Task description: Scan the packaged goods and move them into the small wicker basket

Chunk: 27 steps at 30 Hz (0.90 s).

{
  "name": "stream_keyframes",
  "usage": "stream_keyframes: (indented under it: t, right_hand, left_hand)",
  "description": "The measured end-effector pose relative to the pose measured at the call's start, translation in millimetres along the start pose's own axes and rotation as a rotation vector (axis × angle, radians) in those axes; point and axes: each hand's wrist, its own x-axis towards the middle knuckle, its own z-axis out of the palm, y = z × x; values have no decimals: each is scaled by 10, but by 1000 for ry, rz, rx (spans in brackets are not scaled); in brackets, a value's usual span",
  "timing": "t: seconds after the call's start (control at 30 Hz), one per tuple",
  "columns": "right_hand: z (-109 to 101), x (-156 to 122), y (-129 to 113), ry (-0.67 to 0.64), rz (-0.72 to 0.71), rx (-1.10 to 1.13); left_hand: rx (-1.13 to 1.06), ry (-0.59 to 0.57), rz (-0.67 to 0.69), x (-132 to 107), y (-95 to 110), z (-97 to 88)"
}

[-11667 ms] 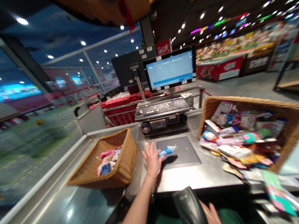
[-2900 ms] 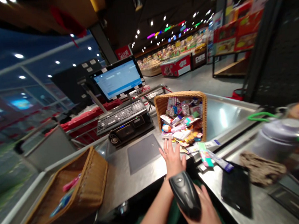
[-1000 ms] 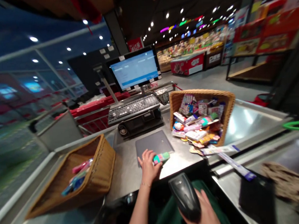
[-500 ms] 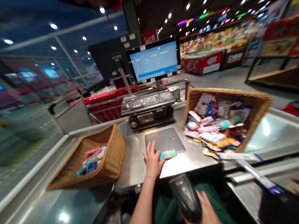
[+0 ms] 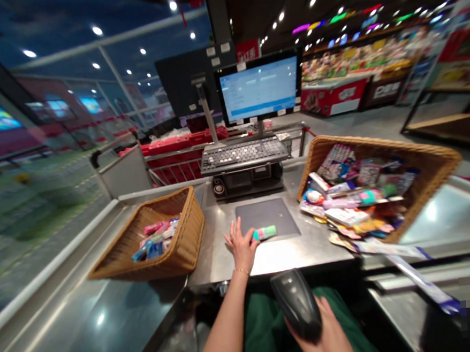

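My left hand [image 5: 240,245] lies palm down at the near edge of the dark scan pad [image 5: 267,216], its fingers spread. It presses a small teal and pink packet [image 5: 264,233] against the pad. My right hand [image 5: 330,335] is low in view and grips a black handheld barcode scanner [image 5: 296,306] against my green apron [image 5: 269,323], with the scanner's head pointing away from me.
A tilted wicker basket [image 5: 378,152] overflows with colourful packets onto the steel counter [image 5: 305,257]. A smaller wicker basket [image 5: 182,222] holding several packets stands left. Behind are a keyboard [image 5: 244,155], a monitor [image 5: 259,88] and a red cart [image 5: 177,150].
My left hand has moved from the pile at the right basket to the scan pad, bringing the packet with it. The scene has shifted right in view. The scanner stays in my right hand.
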Motion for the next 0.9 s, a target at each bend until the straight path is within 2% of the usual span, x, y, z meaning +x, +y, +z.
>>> stream_keyframes:
  t: [0.2,0.3,0.4,0.57,0.7,0.83,0.9]
  right_hand:
    - [25,-9,-54,31,53,67]
    - [112,-37,-101,146,73,96]
    - [157,-43,-138,182,67,102]
    - [107,-12,-172,186,35,102]
    - [96,19,-171,25,46,117]
    - [143,73,-174,148,36,102]
    - [132,113,-181,113,28,92]
  left_hand:
    - [-30,31,-20,-8,-20,-10]
    - [-55,52,-38,-11,-25,-16]
    - [-70,75,-70,-14,-34,-20]
    - [-96,124,-103,47,-89,-25]
    - [-105,133,-104,184,-184,-4]
    - [-102,137,-113,312,-281,41]
    - [-105,146,-111,341,-311,63]
